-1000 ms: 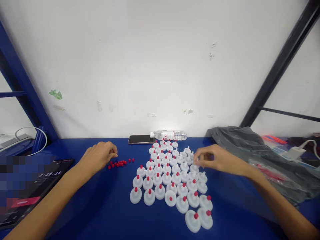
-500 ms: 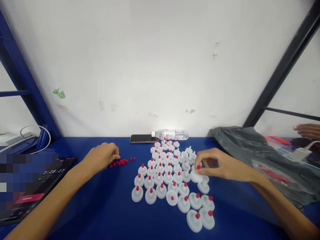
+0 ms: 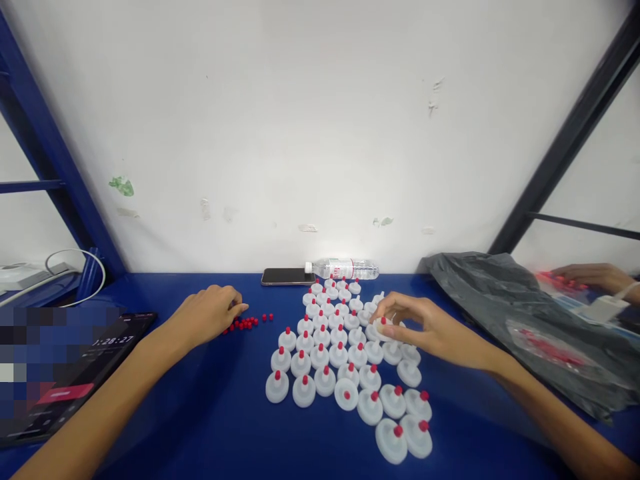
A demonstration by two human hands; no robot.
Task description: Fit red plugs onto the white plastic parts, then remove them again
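Observation:
My left hand (image 3: 213,312) is closed, thumb and forefinger tips together, beside a small heap of red caps (image 3: 245,324); whatever those fingertips hold, if anything, is too small to make out. My right hand (image 3: 413,328) grips a white funnel-shaped disc by its edge, with a red cap (image 3: 383,321) on its nozzle. Around and under that hand stand several similar discs without caps, among them a bare disc (image 3: 409,373). To its left, rows of white discs with red caps (image 3: 321,357) cover the middle of the table. One capped disc (image 3: 347,395) has its top tilted towards me.
At the back lie a clear water bottle (image 3: 350,269) and a dark phone (image 3: 285,277). A larger phone showing a timer (image 3: 95,373) is at left. Grey plastic (image 3: 480,313) with a bag of red pieces (image 3: 545,348) lies right, near another person's hand (image 3: 595,275).
My right hand has shifted left and slightly away from me with the capped disc. My left fingertips have risen a little off the red caps. The other person's hand has reached further left.

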